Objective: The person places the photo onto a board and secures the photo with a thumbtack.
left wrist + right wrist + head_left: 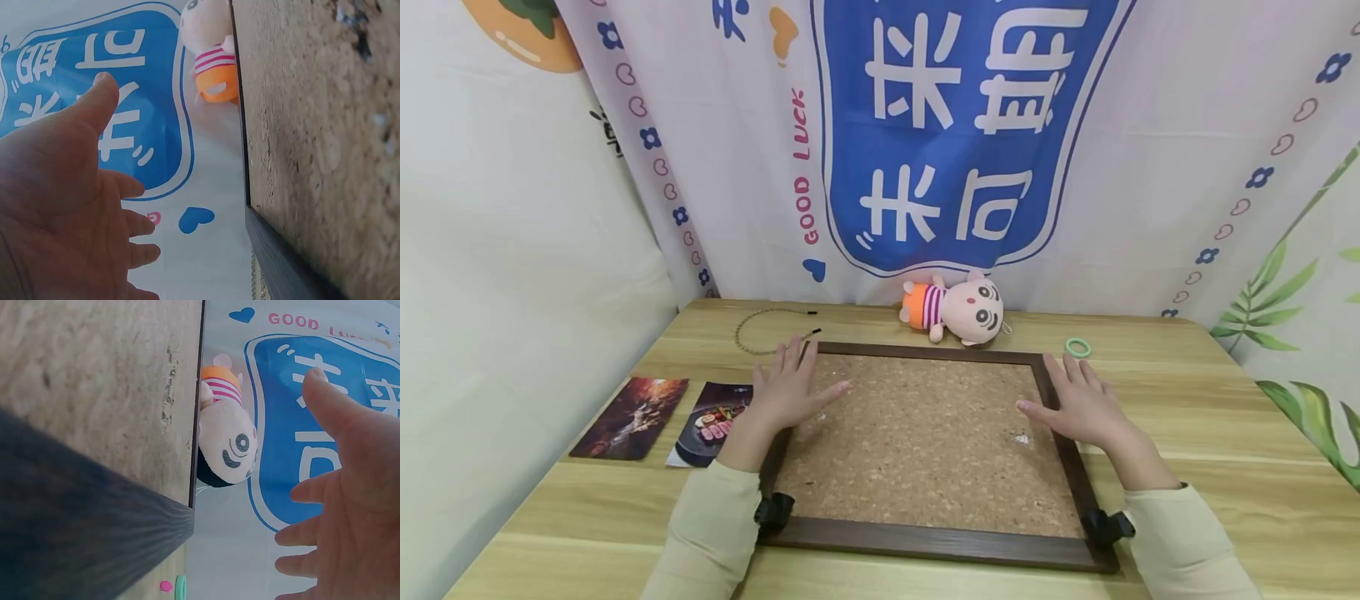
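A cork board (925, 442) with a dark brown wooden frame (940, 540) lies flat on the table, its cork worn in a few spots. Over its left side my left hand (790, 393) is spread with straight fingers. My right hand (1081, 406) is spread likewise over the right side. The wrist views show a gap between each palm and the board, with nothing held in the left hand (69, 206) or the right hand (356, 500). Behind the board lies a plush doll (958, 308) in a striped top and orange shorts.
Two picture cards, one reddish (631, 418) and one showing food (711, 423), lie left of the board. A thin cord (752, 321) curves behind the left corner. Near the right corner sits a green ring (1077, 347). A printed curtain (955, 150) hangs behind the table (1210, 417).
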The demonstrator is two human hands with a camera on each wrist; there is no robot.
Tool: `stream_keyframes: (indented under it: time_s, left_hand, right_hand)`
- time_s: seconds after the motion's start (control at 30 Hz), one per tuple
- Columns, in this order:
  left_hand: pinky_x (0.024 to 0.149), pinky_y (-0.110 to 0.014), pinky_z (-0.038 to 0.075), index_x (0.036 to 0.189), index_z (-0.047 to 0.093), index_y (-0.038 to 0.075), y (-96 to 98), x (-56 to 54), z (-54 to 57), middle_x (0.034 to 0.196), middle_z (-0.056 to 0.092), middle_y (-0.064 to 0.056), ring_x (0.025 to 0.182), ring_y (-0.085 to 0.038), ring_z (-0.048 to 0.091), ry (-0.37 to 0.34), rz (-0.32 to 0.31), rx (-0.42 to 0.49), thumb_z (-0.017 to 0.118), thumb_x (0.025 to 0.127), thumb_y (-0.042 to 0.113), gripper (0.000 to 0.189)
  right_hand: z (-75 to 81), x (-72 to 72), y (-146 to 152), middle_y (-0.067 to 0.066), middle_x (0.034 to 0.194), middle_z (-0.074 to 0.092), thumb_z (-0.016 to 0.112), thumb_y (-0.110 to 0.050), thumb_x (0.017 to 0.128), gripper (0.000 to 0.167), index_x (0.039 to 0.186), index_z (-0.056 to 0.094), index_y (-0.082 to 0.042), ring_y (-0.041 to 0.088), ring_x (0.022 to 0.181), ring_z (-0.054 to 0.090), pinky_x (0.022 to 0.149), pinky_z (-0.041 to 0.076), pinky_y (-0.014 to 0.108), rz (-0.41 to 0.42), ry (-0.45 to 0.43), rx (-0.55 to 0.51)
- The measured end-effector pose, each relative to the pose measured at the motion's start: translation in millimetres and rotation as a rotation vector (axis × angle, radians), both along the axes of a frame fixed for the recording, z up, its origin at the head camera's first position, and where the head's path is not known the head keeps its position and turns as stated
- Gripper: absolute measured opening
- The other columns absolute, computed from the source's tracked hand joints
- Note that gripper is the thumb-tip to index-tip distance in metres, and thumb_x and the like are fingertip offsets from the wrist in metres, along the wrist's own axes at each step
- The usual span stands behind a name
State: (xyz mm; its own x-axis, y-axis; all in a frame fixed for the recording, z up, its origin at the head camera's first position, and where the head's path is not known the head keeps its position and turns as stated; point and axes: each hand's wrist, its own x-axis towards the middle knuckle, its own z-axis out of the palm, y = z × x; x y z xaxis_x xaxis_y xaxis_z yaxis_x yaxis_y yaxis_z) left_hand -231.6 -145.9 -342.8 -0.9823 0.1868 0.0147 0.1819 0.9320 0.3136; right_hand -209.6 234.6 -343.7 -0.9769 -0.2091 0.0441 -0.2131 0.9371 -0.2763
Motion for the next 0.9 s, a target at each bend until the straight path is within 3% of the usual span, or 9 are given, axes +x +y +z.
stream_keyframes:
  time_s: [0.23,0.53,0.73,0.9]
  left_hand:
    - [0.089,-0.063,-0.003,0.139,0.005,0.006,-8.1,-1.1,5.6,0.14,-0.004,-0.021,0.125,-0.037,-0.007,-0.032,-0.003,0.007,0.038,0.079,0.063,0.089]
    - [0.086,-0.065,0.004,0.137,0.008,0.0,-37.5,-6.7,17.4,0.139,0.0,-0.026,0.124,-0.042,0.0,0.026,0.038,-0.044,0.034,0.078,0.066,0.092]
    - [0.083,-0.068,0.008,0.137,0.011,0.001,-71.9,-5.0,9.2,0.136,0.009,-0.029,0.121,-0.046,0.009,0.087,0.059,0.021,0.037,0.078,0.065,0.091]
    - [0.084,-0.067,0.01,0.136,0.008,-0.004,-97.3,2.4,-0.3,0.135,0.011,-0.032,0.12,-0.047,0.011,0.063,0.087,0.079,0.04,0.081,0.059,0.09]
  right_hand:
    - [6.9,-1.1,3.0,0.035,0.133,0.011,0.045,-0.058,0.079,0.089,0.134,0.017,0.006,0.054,0.116,0.009,0.084,0.012,0.066,0.03,0.045,0.012]
    - [23.1,-2.2,20.5,0.037,0.132,0.009,0.047,-0.056,0.079,0.09,0.135,0.013,0.005,0.054,0.116,0.005,0.086,0.008,0.065,0.019,0.037,-0.036]
    - [23.2,2.1,38.1,0.038,0.13,0.01,0.049,-0.05,0.081,0.085,0.135,0.013,0.006,0.054,0.116,0.007,0.086,0.01,0.064,0.037,0.058,-0.079]
    - [15.8,4.4,54.0,0.038,0.13,0.011,0.052,-0.044,0.083,0.083,0.134,0.013,0.008,0.054,0.116,0.009,0.087,0.011,0.063,0.052,0.08,-0.143]
